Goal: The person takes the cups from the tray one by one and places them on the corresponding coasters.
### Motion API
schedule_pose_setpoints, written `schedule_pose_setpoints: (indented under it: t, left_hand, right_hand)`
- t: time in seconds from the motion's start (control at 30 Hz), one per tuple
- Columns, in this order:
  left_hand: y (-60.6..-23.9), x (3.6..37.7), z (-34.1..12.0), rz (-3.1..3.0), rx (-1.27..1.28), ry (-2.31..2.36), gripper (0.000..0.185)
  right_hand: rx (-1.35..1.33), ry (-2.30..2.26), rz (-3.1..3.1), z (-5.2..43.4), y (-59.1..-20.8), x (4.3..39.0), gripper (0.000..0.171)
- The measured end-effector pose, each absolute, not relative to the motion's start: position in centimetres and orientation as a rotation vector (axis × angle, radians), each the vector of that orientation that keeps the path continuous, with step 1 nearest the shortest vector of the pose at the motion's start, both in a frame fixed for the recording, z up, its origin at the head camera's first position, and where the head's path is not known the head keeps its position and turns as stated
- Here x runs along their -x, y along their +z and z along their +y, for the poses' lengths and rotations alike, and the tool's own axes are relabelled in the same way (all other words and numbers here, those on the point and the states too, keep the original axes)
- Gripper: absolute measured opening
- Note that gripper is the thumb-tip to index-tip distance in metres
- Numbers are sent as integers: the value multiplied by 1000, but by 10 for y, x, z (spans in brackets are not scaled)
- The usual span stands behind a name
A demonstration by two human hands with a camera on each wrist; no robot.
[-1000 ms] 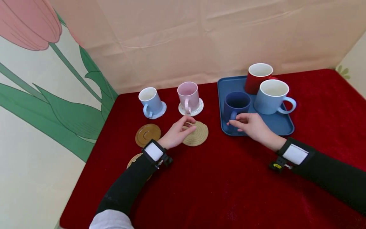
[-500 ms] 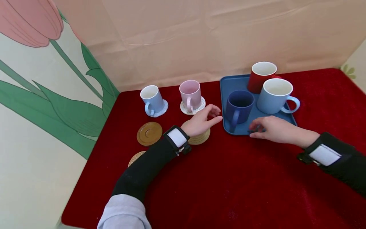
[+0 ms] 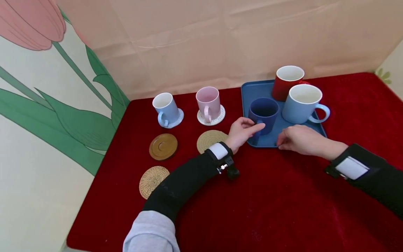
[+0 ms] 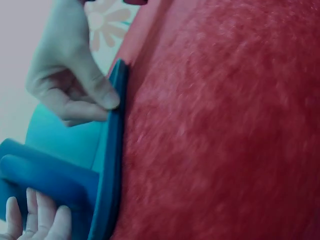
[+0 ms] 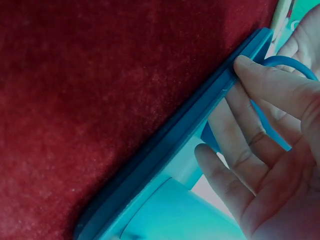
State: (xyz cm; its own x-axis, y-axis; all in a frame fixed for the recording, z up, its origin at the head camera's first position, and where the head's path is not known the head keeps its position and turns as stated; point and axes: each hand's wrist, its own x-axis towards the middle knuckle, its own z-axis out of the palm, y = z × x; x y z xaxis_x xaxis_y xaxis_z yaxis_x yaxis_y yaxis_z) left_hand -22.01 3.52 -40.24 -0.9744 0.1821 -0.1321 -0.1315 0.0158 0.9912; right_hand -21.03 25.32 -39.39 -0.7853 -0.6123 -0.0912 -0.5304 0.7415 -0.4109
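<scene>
A dark blue mug (image 3: 265, 113) stands upright at the front left of the blue tray (image 3: 247, 91). My left hand (image 3: 241, 132) is beside its handle, thumb extended across the front of the handle in the head view. In the left wrist view the fingertips (image 4: 46, 210) lie next to the mug, and no grip shows; contact is hard to tell. My right hand (image 3: 300, 139) pinches the front rim of the tray, its thumb (image 5: 250, 65) on the rim and the other fingers over the inner side. A light blue mug (image 3: 299, 110) and a red mug (image 3: 281, 88) stand behind on the tray.
A small light blue mug (image 3: 168, 111) and a pink mug (image 3: 210, 105) stand on round coasters at the back left. A brown wooden coaster (image 3: 163, 146), a woven coaster (image 3: 152, 180) and a beige coaster (image 3: 209, 138) lie on the red cloth.
My right hand has left the dark blue mug's handle and moved right to the tray's front rim. My left hand has come rightward from over the beige coaster to the mug.
</scene>
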Motion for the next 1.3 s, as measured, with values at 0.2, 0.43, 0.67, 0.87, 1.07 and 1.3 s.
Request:
schedule_pose_setpoints:
  t: [0.2, 0.43, 0.67, 0.87, 1.07, 1.3]
  left_hand:
    - [-406, 219, 39, 2121, -130, 2038, 19]
    - [-407, 220, 41, 2070, -285, 1945, 25]
    - [-409, 221, 47, 1937, -351, 1932, 36]
    - [-411, 217, 51, 1936, -286, 2011, 40]
    - [-409, 212, 53, 2064, -262, 2002, 42]
    - [-410, 208, 55, 2074, -274, 1996, 40]
  right_hand:
    - [923, -546, 2746, 252, -394, 211, 13]
    - [917, -541, 2757, 250, -398, 213, 11]
    - [919, -540, 2760, 250, -398, 211, 11]
    - [925, -535, 2764, 250, -397, 210, 11]
    - [936, -539, 2773, 251, -397, 210, 12]
    - [924, -522, 2786, 253, -399, 210, 12]
